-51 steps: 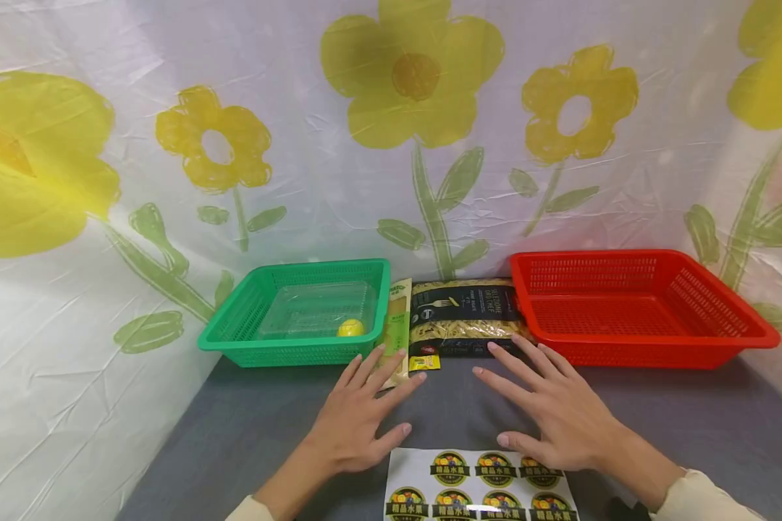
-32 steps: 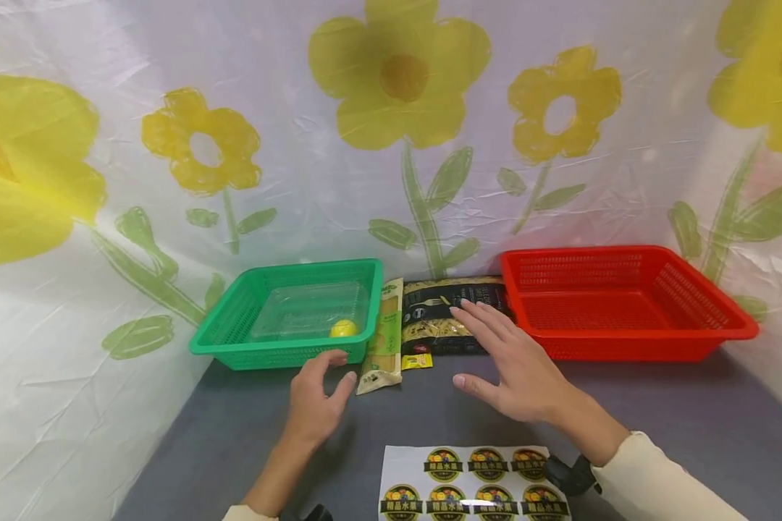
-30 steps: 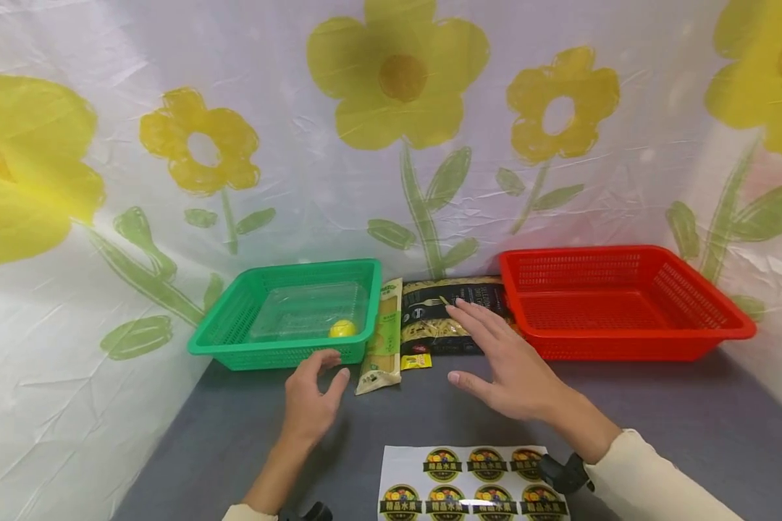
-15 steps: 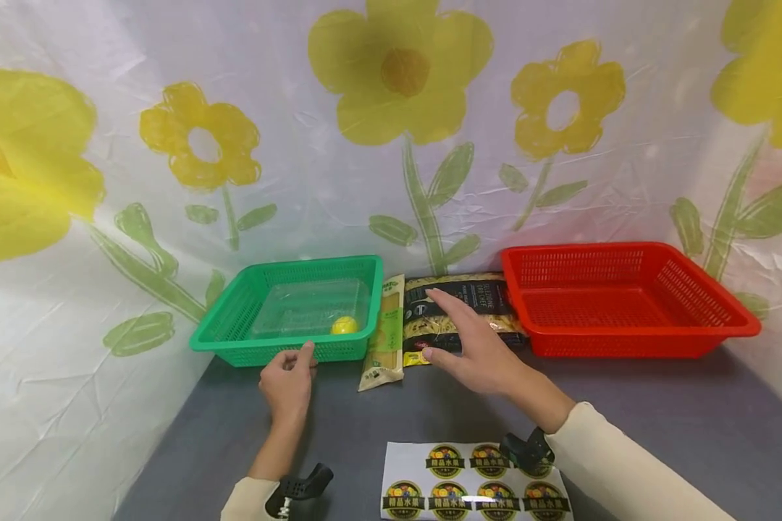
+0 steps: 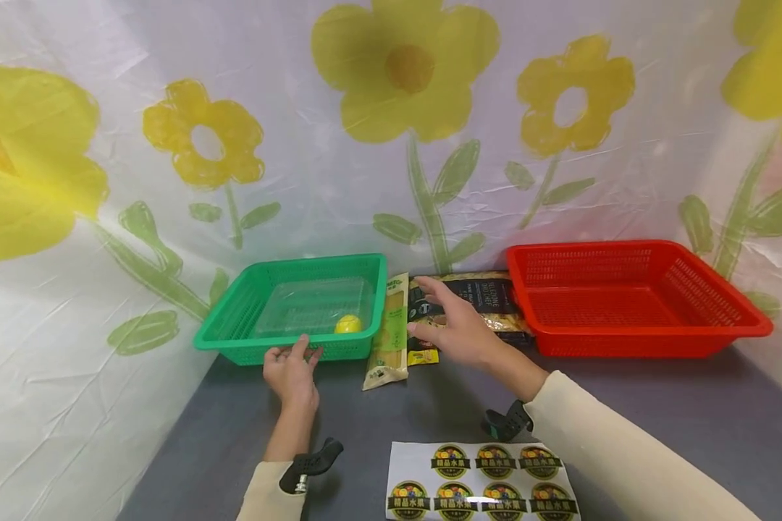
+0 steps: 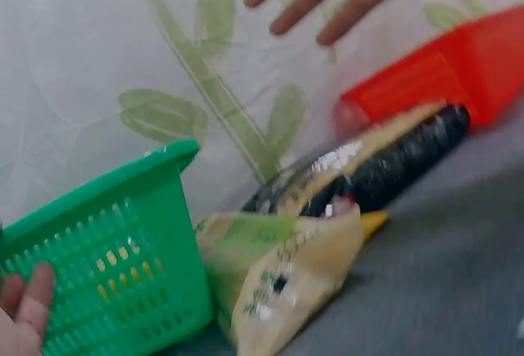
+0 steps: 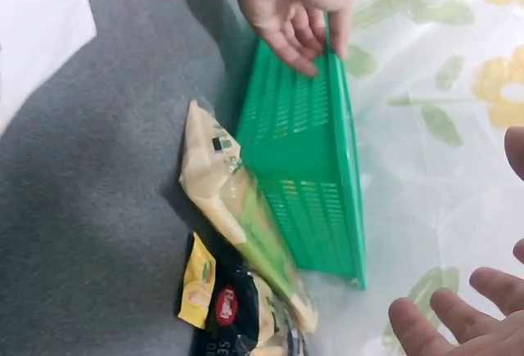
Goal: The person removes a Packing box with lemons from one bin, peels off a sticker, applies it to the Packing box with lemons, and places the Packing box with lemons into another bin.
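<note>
My left hand grips the front rim of the green plastic basket, thumb over the rim and fingers against the perforated outer wall, as the right wrist view shows. Inside the basket lie a clear plastic container and a small yellow ball. My right hand hovers with spread fingers in front of a black pasta bag, holding nothing. Beside the basket leans a long pale-and-green noodle packet, and a little yellow sachet lies by the pasta bag.
A red plastic basket stands at the right against the flowered curtain. Near the front of the grey table lies a white sheet of round fruit stickers.
My left hand has moved left and forward from above the table and taken hold of the green basket's rim. My right hand has shifted left, toward the noodle packet.
</note>
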### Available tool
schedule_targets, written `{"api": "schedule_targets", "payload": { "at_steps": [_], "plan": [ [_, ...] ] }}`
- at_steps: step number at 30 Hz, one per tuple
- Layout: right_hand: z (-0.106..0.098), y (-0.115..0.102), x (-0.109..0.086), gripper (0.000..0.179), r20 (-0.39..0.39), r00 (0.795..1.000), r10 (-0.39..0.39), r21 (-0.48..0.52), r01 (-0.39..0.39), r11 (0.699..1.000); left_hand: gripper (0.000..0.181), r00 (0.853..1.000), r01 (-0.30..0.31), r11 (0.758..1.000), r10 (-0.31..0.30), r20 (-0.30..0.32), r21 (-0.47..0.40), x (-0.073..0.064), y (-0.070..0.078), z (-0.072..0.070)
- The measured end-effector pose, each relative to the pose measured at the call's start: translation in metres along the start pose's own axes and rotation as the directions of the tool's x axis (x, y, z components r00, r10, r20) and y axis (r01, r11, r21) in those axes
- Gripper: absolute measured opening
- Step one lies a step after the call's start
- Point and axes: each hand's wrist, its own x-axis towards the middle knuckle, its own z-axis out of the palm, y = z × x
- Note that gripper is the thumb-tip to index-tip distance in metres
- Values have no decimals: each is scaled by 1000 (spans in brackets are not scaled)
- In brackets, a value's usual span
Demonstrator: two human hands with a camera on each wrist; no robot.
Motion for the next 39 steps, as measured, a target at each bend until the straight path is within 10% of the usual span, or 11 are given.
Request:
{"api": "schedule_targets", "payload": {
  "at_steps": [6, 19, 34, 39],
  "plan": [
    [5, -4, 17, 70, -14, 998, 57, 44, -56, 997, 29, 997, 4, 980, -20, -78, -199, -1, -4, 12],
    [28, -7, 51, 68, 33, 992, 121, 180, -125, 976, 27, 993, 54, 968, -77, -88, -244, -6, -4, 11],
    [79, -11, 104, 71, 96, 950, 298, 676, -283, 681, 24, 987, 76, 944, -116, -108, -321, -7, -4, 15],
    [98, -18, 117, 78, 75, 936, 345, 636, -311, 706, 23, 989, 68, 940, -108, -103, -336, -7, -6, 17]
  ]
}}
